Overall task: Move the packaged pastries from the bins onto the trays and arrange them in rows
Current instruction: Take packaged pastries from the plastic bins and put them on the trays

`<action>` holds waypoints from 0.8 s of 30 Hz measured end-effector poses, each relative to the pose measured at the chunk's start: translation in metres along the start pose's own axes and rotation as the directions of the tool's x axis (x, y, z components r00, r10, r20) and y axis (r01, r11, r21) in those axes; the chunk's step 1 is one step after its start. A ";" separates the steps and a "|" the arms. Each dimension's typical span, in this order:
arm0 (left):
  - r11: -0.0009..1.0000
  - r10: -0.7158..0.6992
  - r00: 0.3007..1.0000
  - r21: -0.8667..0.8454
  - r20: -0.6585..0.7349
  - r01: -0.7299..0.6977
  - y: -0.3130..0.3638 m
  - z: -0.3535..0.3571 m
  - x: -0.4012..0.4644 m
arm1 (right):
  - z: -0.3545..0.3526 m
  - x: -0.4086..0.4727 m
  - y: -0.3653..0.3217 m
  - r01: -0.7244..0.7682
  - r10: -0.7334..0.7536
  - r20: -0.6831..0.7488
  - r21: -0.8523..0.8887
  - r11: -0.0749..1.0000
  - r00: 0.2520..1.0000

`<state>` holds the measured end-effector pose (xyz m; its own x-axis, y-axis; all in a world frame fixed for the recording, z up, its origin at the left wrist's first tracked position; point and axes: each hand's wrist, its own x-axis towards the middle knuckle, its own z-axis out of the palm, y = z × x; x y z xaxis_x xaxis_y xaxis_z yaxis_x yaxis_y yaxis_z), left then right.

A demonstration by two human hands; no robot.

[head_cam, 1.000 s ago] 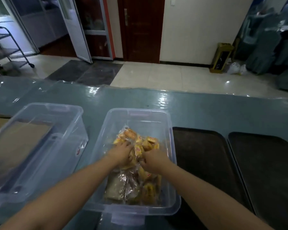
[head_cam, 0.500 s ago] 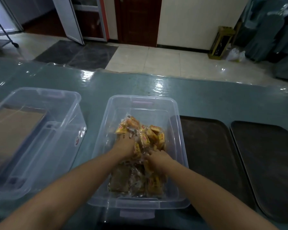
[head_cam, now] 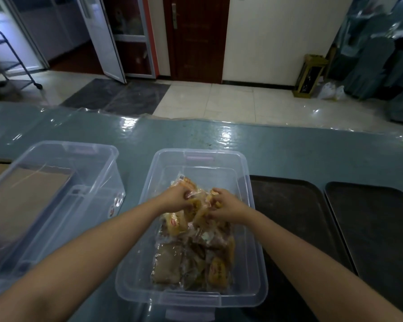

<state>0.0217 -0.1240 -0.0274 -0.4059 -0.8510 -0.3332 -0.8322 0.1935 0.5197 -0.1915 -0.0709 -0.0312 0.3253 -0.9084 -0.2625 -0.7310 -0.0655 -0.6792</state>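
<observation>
Reaching hands: both bare forearms stretch forward into the clear plastic middle bin [head_cam: 251,240], and the two hands meet over the far part of its contents.
Left hand: the left hand [head_cam: 176,201] has its fingers curled down around a crinkly yellow-orange wrapped pastry packet at the top of the pile, gripping it.
Right hand: the right hand [head_cam: 227,205] has fingers bent and pinching the edge of another packet just beside the left hand; thumb and fingertips are closed on the wrapper.
Pastries: the heap of clear-and-yellow packaged pastries [head_cam: 193,259] lies inside the middle bin, filling its centre and near half, with brown pastries showing through the film lower down; the far end of the bin floor is bare.
Second bin: a clear plastic bin on the left [head_cam: 98,182] stands near the middle bin without touching it; a flat brown cardboard sheet [head_cam: 21,198] shows through or behind it, which I cannot tell.
Trays: a dark rectangular tray [head_cam: 296,217] sits just right of the middle bin, and a second dark tray [head_cam: 377,228] lies beside it, farther right.
Surface: everything rests on a glossy teal table covered with clear film [head_cam: 289,154].
</observation>
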 end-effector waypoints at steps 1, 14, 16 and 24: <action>0.996 0.018 0.999 -0.083 0.038 -0.015 0.002 -0.005 0.003 | -0.006 0.001 -0.002 0.001 -0.001 -0.008 0.067 0.998 1.000; 0.976 -0.091 0.996 -0.203 -0.023 0.085 0.000 -0.005 0.020 | -0.030 0.013 -0.007 -0.122 0.133 -0.207 0.065 0.990 0.969; 0.980 -0.103 0.995 0.172 0.017 0.099 -0.011 0.009 0.016 | -0.029 0.013 -0.006 -0.136 0.124 -0.251 -0.030 0.990 0.960; 0.919 -0.205 0.978 0.335 -0.048 0.209 -0.038 0.069 -0.004 | -0.017 0.010 -0.001 -0.140 0.081 -0.237 -0.241 0.960 0.968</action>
<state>0.0293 -0.0940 -0.1001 -0.2084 -0.8952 -0.3940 -0.9759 0.1638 0.1439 -0.1977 -0.0869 -0.0214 0.1135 -0.9826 -0.1472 -0.8923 -0.0357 -0.4501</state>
